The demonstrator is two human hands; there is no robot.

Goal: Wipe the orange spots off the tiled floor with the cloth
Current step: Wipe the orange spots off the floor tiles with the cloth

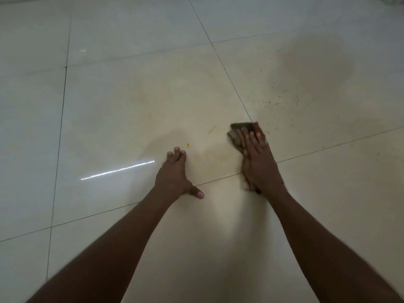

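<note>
My right hand lies flat with straight fingers on a brownish cloth, pressing it onto the pale tiled floor. The cloth shows beyond my fingertips and along the left side of the hand; it looks blurred. My left hand rests flat on the floor, fingers straight and thumb spread out. Between the hands lie an orange streak, a small orange spot and a faint orange smear. Farther right, several tiny orange specks dot another tile.
Dark grout lines cross the glossy tiles. A bright light reflection streaks the floor left of my left hand. A dull shadow patch lies at the upper right.
</note>
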